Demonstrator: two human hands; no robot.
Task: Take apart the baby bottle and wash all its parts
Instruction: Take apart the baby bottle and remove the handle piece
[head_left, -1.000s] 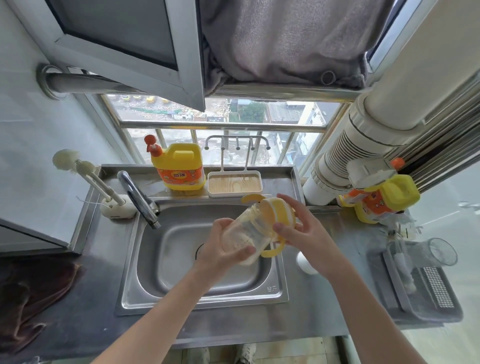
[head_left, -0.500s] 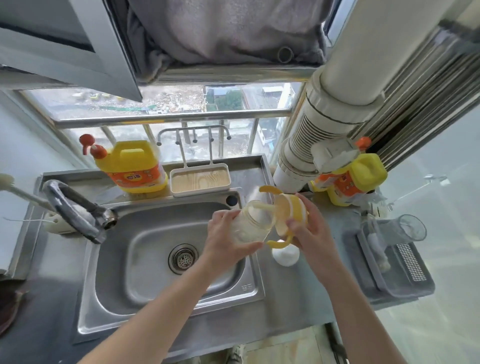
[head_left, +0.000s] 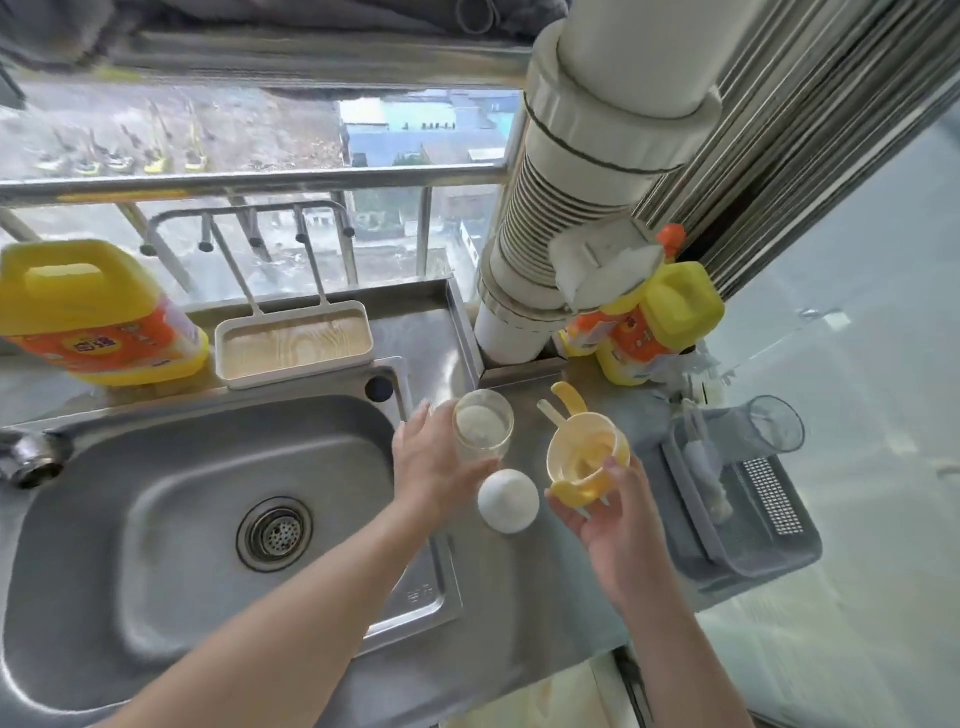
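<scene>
The left hand (head_left: 431, 470) curls its fingers and thumb round the clear bottle body (head_left: 483, 431), which stands upright with its mouth open over the steel counter (head_left: 540, 613), just right of the sink (head_left: 130, 571) — whether its base touches the steel I cannot tell. The right hand (head_left: 608, 519) grips the yellow handled collar (head_left: 587, 457) apart from the body, fingers curled under its lower handle and thumb at the rim; a pale straw (head_left: 548, 413) sticks out of it toward the wall. A white domed cap (head_left: 508, 500) lies on the counter between the two hands. Behind the sink stand a yellow detergent jug (head_left: 98, 317) and a wood-lined tray (head_left: 293, 345) — to the right, a grey drying rack (head_left: 748, 545) holds a clear cup (head_left: 774, 426).
</scene>
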